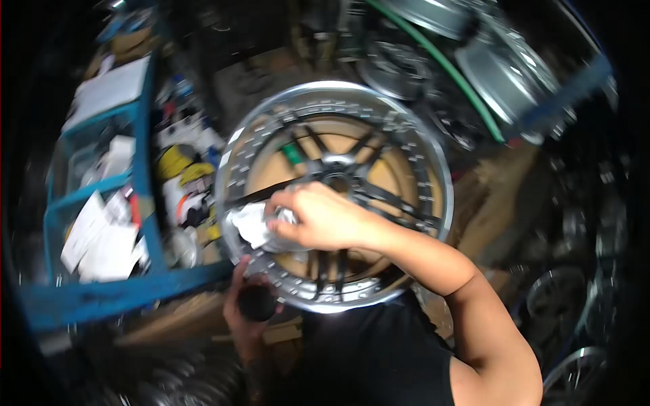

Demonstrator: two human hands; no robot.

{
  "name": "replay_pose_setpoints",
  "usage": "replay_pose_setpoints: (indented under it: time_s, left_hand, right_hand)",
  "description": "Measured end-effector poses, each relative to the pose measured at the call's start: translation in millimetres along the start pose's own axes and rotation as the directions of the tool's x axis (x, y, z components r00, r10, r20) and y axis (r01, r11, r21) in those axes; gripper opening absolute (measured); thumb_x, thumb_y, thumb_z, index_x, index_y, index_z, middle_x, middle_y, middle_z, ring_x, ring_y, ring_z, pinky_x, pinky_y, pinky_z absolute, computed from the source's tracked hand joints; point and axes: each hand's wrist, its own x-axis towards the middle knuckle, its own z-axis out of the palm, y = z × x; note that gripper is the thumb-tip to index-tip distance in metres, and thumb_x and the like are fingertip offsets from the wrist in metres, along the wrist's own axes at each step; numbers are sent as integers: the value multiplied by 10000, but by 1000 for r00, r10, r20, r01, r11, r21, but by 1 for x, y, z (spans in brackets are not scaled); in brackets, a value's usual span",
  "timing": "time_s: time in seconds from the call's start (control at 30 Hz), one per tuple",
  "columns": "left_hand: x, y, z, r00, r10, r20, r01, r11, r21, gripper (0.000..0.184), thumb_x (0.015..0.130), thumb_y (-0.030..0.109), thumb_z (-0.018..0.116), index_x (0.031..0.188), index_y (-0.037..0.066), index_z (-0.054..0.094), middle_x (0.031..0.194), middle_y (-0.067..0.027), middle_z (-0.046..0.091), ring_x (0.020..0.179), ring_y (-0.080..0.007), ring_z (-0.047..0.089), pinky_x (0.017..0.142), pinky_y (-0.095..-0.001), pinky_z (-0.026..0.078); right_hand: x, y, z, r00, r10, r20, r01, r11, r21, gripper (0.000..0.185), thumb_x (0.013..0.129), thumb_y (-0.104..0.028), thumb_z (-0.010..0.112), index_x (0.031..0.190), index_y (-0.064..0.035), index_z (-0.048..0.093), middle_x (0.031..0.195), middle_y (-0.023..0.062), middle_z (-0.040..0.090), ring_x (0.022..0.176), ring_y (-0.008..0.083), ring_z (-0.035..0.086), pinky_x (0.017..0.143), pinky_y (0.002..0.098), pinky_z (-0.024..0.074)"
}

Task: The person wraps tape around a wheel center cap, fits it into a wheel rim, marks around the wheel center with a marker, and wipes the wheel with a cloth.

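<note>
A car wheel rim (443,183) with a bright polished lip and black spokes fills the middle of the head view. My right hand (315,215) reaches across it, fingers closed on a crumpled white cloth (252,224) pressed against the rim's left side. Below the rim's lower-left edge, my left hand (235,308) is wrapped round a dark round object (256,302), whose kind the blur hides. Brown board and a small green patch (292,154) show between the spokes.
On the left stands a blue shelf frame (145,169) holding white papers (108,247) and yellow items (181,164). More silver rims (504,78) lie at the upper right, near a green hose or bar (440,61). Several wheels sit at lower right.
</note>
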Motion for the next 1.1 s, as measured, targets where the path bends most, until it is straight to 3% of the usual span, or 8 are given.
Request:
replay_pose_setpoints:
  time_s: [0.2, 0.4, 0.47, 0.53, 0.73, 0.9, 0.97, 1.1]
  left_hand:
    - [44, -28, 49, 959, -199, 200, 170, 973, 154, 674, 1041, 403, 472, 1611, 87, 303, 1121, -223, 665, 920, -350, 679, 626, -481, 632]
    - [66, -34, 77, 944, -262, 199, 206, 942, 263, 614, 1048, 410, 441, 1524, 28, 375, 1029, -212, 624, 878, -328, 669, 584, -502, 628]
    - [69, -35, 80, 941, -249, 228, 204, 958, 202, 611, 1030, 388, 471, 1507, 15, 394, 1075, -217, 643, 906, -341, 679, 616, -489, 633]
    - [72, -41, 91, 960, -200, 198, 170, 972, 160, 584, 1026, 366, 480, 1484, 10, 410, 1099, -218, 649, 921, -352, 681, 622, -484, 628]
    - [49, -52, 95, 975, -161, 153, 142, 981, 128, 559, 1023, 360, 482, 1456, 9, 437, 1093, -215, 650, 932, -361, 675, 623, -484, 626]
    - [39, -67, 92, 985, -162, -60, 172, 950, 261, 550, 1018, 369, 484, 1415, -11, 472, 1073, -190, 657, 937, -327, 668, 651, -473, 612]
    - [35, -69, 92, 983, -184, 3, 179, 960, 213, 563, 1014, 369, 488, 1412, -28, 464, 1059, -177, 656, 942, -318, 663, 655, -462, 614]
    - [28, -67, 86, 995, -90, -48, 98, 973, 209, 540, 1015, 392, 484, 1375, -11, 484, 1053, -155, 658, 941, -313, 665, 660, -452, 607]
  right_hand:
    - [-157, 29, -109, 881, 374, -289, -93, 736, 671, 248, 973, -197, 639, 1038, 26, 726, 1030, 125, 772, 1026, 181, 723, 928, 306, 552]
    - [-352, -19, -264, 56, 13, -998, 288, 957, 28, 603, 1043, -470, 429, 1397, 9, 530, 1287, 246, 603, 1118, 364, 639, 933, 559, 580]
    - [-394, 47, -242, -19, -57, -998, 406, 912, -60, 659, 1053, -489, 433, 1494, 1, 453, 1463, 239, 510, 1308, 367, 551, 1068, 549, 511]
    - [-428, 160, -215, 228, 81, -970, 547, 814, 196, 593, 1038, -317, 498, 1534, -7, 403, 1539, 209, 465, 1378, 355, 511, 1153, 534, 446]
    - [-454, 218, -334, -346, 282, -895, 332, 929, 164, 368, 1007, -173, 528, 1306, 17, 629, 1302, 167, 676, 1175, 330, 670, 1053, 452, 538]
    - [-452, 307, -399, 312, 402, -861, -778, 629, 12, 364, 1026, -218, 517, 1272, 15, 648, 1290, 181, 679, 1190, 330, 644, 1072, 425, 497]
    - [-424, 338, -396, 590, 533, -607, -807, 430, -406, 367, 1033, -237, 512, 1259, 14, 656, 1285, 186, 681, 1196, 330, 634, 1080, 415, 480]
    - [-379, 375, -400, 706, 549, -446, -698, 435, -569, 375, 1045, -264, 505, 1239, 13, 667, 1278, 194, 683, 1205, 330, 618, 1091, 399, 456]
